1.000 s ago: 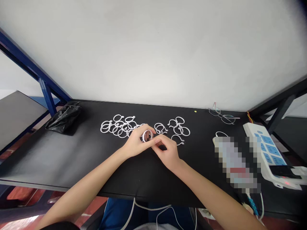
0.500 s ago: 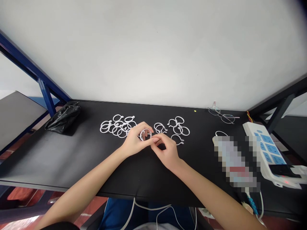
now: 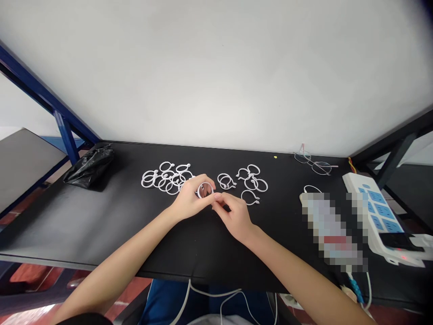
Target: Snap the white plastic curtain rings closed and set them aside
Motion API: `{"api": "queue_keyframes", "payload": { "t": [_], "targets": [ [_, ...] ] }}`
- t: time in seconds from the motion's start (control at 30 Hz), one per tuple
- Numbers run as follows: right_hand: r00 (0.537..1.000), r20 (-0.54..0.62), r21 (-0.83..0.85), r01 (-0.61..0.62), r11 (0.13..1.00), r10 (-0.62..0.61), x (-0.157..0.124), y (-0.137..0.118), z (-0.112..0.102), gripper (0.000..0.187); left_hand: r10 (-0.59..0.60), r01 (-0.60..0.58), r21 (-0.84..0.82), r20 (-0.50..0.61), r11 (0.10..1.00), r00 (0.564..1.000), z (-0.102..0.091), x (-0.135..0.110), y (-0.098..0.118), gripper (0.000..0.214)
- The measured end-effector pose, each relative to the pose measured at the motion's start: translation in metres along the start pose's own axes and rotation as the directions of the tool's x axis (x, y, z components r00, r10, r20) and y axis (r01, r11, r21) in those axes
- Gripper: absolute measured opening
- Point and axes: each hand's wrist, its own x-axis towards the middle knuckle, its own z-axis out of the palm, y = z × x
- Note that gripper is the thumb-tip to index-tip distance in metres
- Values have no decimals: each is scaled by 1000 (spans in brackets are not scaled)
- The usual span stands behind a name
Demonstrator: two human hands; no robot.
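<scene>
Perhaps the white ring [image 3: 199,190], which my left grip [image 3: 192,197] holds over the bench [image 3: 216,253], could slip loose and drop if my right grip [image 3: 235,214], bunched beside it, whether holding it I cannot tell, pushes unevenly.

White wall [image 3: 216,76] behind black table [image 3: 108,225]

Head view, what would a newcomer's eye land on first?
Probably the left hand holding a white ring above the black table, with the right hand meeting it. Next, loose rings scattered beyond the hands. Then the white power strip at far right.
</scene>
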Motion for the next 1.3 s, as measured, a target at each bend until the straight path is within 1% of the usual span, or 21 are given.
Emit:
{"api": "queue_keyframes", "payload": {
  "t": [0.27,0.5,0.6,0.7,0.77,0.83,0.9,1.0,1.1,1.3],
  "targets": [
    [1000,6,34,13,999,-13,-1,-1,1,22,11,-10,-22,15,1000,1000,0,0,-1,18],
    [997,-29,-19,68,998,-68,-2,4,3,20,21,-21,1,13,1000,1000,-1,0,0,19],
    [997,-37,-32,71,997,-72,0,2,2,18,22,-22,13,9,1000,1000,-1,0,1,20],
    [997,-42,-56,66,996,-68,3,-1,0,12,-5,5,16,-1,1000,1000,2,1,1,20],
    [995,-57,-119,76,990,-83,5,-1,-2,5,-23,24,23,-25,999,999,3,1,0,20],
    [993,-73,-224,72,972,-90,7,2,-3,11,-17,21,69,-60,997,998,4,2,-4,19],
    [996,-63,-342,45,938,-71,7,7,-3,18,34,-18,170,-88,985,996,3,3,-9,16],
    [1000,14,-480,14,877,-8,6,16,-4,25,114,-80,329,-86,941,990,1,3,-15,13],
    [997,72,-508,17,861,23,6,22,-7,27,111,-80,407,-52,910,993,0,2,-18,13],
    [999,54,-462,32,886,-8,10,22,-12,27,62,-32,582,-32,812,998,0,2,-16,11]
  ]
}}
